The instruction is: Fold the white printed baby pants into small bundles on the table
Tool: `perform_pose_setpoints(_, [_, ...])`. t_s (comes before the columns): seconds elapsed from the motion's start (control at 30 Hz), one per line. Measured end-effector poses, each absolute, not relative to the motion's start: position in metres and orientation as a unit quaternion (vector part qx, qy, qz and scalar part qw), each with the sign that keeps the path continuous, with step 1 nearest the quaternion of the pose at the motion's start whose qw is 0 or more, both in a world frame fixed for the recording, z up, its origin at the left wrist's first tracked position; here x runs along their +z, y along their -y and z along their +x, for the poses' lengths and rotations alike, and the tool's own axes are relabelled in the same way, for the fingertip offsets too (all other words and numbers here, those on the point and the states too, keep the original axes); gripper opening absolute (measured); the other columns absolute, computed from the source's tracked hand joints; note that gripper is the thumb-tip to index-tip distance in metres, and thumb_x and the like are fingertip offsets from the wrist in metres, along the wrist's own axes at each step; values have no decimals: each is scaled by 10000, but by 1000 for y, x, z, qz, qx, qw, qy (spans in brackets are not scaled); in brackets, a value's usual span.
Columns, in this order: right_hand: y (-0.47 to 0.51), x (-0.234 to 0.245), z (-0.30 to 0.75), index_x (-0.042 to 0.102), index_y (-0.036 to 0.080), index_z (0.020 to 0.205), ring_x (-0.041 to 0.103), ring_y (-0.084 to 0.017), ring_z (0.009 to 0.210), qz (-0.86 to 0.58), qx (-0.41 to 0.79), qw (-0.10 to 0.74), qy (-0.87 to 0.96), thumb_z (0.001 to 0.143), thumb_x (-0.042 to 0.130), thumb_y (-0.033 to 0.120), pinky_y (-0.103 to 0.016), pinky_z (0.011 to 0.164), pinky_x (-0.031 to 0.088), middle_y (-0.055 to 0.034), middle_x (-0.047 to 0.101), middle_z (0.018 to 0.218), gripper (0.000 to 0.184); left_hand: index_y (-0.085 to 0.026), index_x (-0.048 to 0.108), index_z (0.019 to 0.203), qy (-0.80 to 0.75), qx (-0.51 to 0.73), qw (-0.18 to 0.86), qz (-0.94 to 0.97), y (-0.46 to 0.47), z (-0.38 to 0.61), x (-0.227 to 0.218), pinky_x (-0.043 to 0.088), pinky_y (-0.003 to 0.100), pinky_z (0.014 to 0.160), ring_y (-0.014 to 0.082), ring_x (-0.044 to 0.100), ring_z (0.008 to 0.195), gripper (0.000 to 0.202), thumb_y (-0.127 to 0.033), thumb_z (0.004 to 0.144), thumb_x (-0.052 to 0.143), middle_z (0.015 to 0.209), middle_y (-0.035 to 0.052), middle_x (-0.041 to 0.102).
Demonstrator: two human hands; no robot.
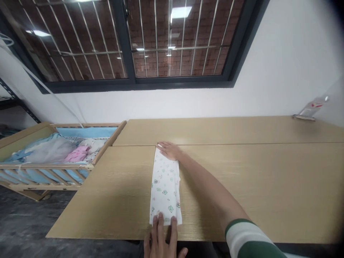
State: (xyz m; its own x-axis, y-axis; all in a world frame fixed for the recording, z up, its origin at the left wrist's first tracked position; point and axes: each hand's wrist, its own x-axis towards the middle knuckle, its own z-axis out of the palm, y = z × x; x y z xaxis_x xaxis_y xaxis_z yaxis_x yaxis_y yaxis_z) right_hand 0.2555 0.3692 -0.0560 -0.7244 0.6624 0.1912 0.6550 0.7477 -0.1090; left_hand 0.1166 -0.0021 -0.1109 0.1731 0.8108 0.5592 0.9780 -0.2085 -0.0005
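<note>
A white cloth [165, 186] with a small green print lies on the wooden table, folded into a long, narrow strip that points away from me. My right hand [170, 150] rests flat on its far end, palm down, with the fingers pointing left. At the near end, the fingertips of my left hand [162, 236] touch the cloth's edge. The fingers of this hand are spread and its thumb is out to the right. Neither hand grips the fabric. Whether the cloth is a garment or a plain piece, I cannot tell.
The table [255, 179] has a seam across its far part. A wooden crib [107, 143] with blue lining stands at the left, with bedding and a pink cloth [77, 153] inside. A clear plastic packet [311, 108] leans by the right wall. Behind is a barred window [177, 82].
</note>
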Motion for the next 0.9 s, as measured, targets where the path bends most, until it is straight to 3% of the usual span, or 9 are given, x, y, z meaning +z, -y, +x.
perform_pose_setpoints(0.13, [-345,-49,250,463,128,1481,313,-282,1494,-338,-62,182,921,1030,381,283,-482,1222,234,-167,414,1575,484,-309,616,1345,584,-229,140,-766,3,108,-83,463,520,888,363,604,1172,511,-523,881,628,1344,158,631])
perform_pose_setpoints(0.27, [-293,-32,257,556,128,1358,517,-310,1291,-363,-60,271,889,999,417,194,-515,1081,401,-203,569,1397,390,-288,626,1302,566,-243,82,-783,-7,89,-66,455,465,904,294,635,1098,410,-446,925,587,1249,103,674])
perform_pose_setpoints(0.37, [-234,-15,271,645,154,1176,617,-263,1040,-375,19,315,872,1011,432,219,-438,933,496,-152,676,1120,278,-285,642,1237,528,-245,81,-809,-19,69,-67,463,407,861,247,655,1061,312,-374,948,564,1203,68,696])
perform_pose_setpoints(0.5, [-147,3,289,686,197,1018,646,-198,888,-368,174,268,873,1036,450,271,-336,825,517,-66,706,947,248,-290,653,1204,481,-251,99,-834,-30,49,-75,474,357,858,211,662,1084,261,-312,962,557,1240,47,698])
perform_pose_setpoints(0.67, [-66,-3,300,700,232,1177,629,-252,1157,-369,241,221,870,990,572,344,-399,1018,482,-86,711,1187,253,-278,632,1262,443,-251,107,-854,-26,41,-78,488,325,886,208,647,1159,312,-301,958,569,1306,58,682])
perform_pose_setpoints(0.77, [-42,-18,302,638,290,1323,534,-314,1323,-397,231,228,858,918,679,415,-483,1119,424,-95,645,1354,425,-282,629,1270,433,-263,100,-856,-20,41,-74,495,309,881,200,662,1134,320,-319,956,577,1286,49,696])
perform_pose_setpoints(0.9, [-24,-42,302,576,373,1382,565,-315,1299,-408,202,252,854,962,614,339,-549,1091,460,-79,655,1341,423,-300,662,1191,394,-314,99,-858,-15,40,-64,490,270,852,146,702,984,292,-188,968,510,1127,-8,756])
